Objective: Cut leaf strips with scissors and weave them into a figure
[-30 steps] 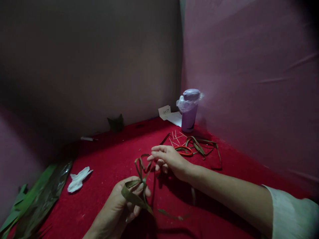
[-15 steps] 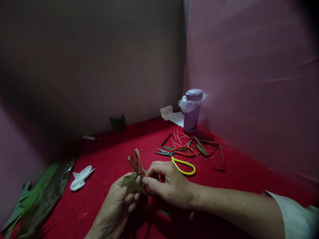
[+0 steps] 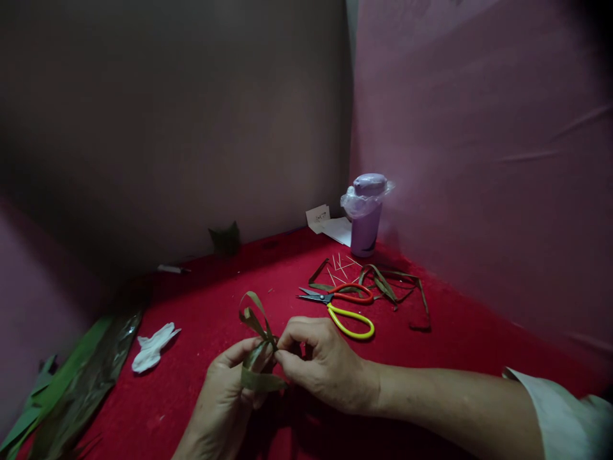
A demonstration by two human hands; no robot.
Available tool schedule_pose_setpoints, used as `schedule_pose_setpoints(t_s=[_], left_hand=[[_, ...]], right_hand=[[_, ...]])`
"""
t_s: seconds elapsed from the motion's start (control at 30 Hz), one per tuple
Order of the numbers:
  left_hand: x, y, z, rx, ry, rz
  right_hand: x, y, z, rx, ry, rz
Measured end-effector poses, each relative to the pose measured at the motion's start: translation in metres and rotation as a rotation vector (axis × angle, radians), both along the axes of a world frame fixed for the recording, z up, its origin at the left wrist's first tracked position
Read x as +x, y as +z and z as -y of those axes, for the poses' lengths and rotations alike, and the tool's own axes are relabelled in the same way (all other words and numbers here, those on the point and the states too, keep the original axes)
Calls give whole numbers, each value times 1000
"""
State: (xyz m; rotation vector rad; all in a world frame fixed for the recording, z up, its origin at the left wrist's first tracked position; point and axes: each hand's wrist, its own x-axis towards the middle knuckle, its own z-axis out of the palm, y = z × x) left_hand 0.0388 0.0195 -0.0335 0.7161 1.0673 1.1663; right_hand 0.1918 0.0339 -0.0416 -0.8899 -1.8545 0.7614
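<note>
A looped leaf strip [image 3: 262, 383], brownish green, is held between both hands low in the middle. My left hand [image 3: 225, 390] is closed around its lower part from the left, with loops standing up above the thumb. From the right, my right hand [image 3: 325, 367] pinches the strip near the point where the loops meet. The fingertips partly hide that spot. Just beyond my right hand lie scissors [image 3: 325, 298] with one red and one yellow handle, blades slightly apart and pointing left.
Toothpicks [image 3: 341, 268] and loose leaf strips [image 3: 383, 281] lie behind the scissors. Further back stand a purple tumbler [image 3: 366, 220] in plastic film and white cards [image 3: 335, 230]. A crumpled tissue [image 3: 154, 348] and long green leaves [image 3: 71, 377] lie left. Walls rise behind and right.
The loops of the leaf strip have tilted left and opened wider, and its lower band has turned and curved downward. Both hands keep hold of it, the right still pinching.
</note>
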Motion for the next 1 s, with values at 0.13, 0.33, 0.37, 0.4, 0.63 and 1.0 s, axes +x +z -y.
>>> schedule_pose_setpoints(t_s=[0.13, 0.33, 0.37, 0.4, 0.63, 1.0], left_hand=[[1, 0, 2, 20, -28, -49], [3, 0, 3, 36, -19, -62], [4, 0, 3, 32, -11, -56], [4, 1, 4, 30, -8, -48], [4, -1, 5, 24, -16, -40], [0, -1, 1, 43, -34, -8]], right_hand=[[0, -1, 0, 20, -13, 4], [0, -3, 2, 39, -49, 14], [-1, -2, 2, 36, -58, 19], [-1, -2, 3, 31, -68, 22], [-2, 2, 5, 2, -70, 10], [2, 5, 2, -67, -87, 5]])
